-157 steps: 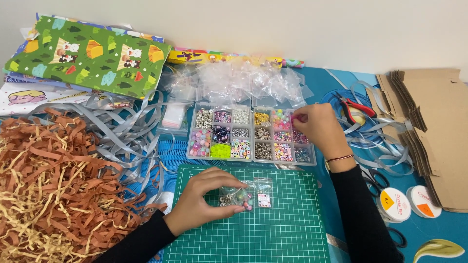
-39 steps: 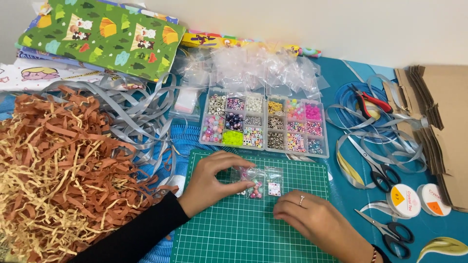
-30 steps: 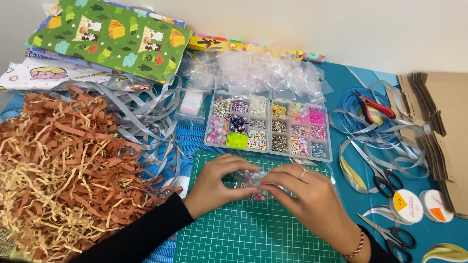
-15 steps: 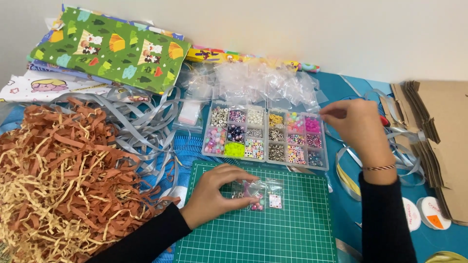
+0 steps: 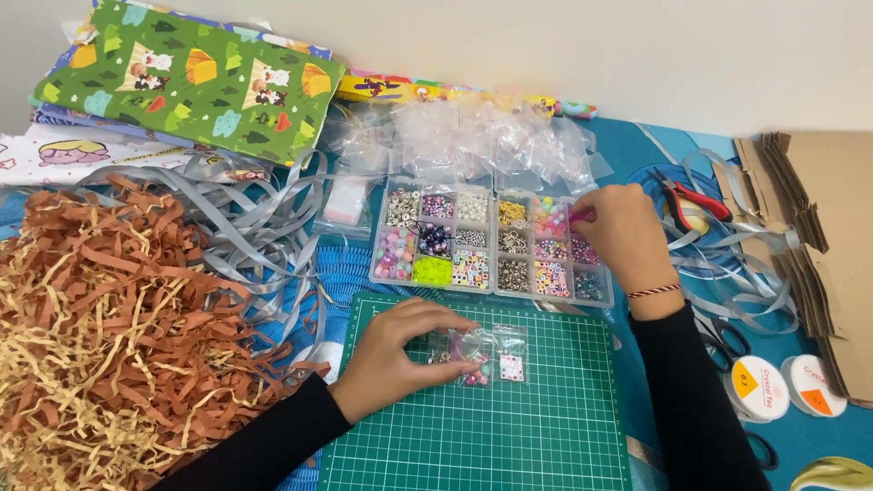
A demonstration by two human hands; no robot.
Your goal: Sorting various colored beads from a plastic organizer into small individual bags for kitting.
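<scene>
My left hand [image 5: 389, 356] rests on the green gridded cutting mat [image 5: 509, 436], thumb and fingers pinched on the mouth of a small clear plastic bag of mixed beads [image 5: 473, 350]. A second small clear bag with a white bead piece [image 5: 511, 364] lies on the mat just beside it, to the right. My right hand [image 5: 623, 235] is well apart from the left, reaching over the right end of the clear compartmented bead box [image 5: 486, 245]; its fingertips [image 5: 582, 216] are closed together over the pink-bead compartment at the top right, though I cannot tell whether a bead sits between them.

Behind the box lies a heap of empty clear bags [image 5: 482, 141], and behind those, folded patterned wrapping paper in green [image 5: 191, 86]. To my left, grey ribbon [image 5: 245, 218] tangles beside a pile of brown and tan shredded paper [image 5: 109, 336]. To my right are red-handled pliers [image 5: 687, 195], flattened brown cardboard [image 5: 823, 227], and two spools of clear cord [image 5: 784, 386] near the mat's edge.
</scene>
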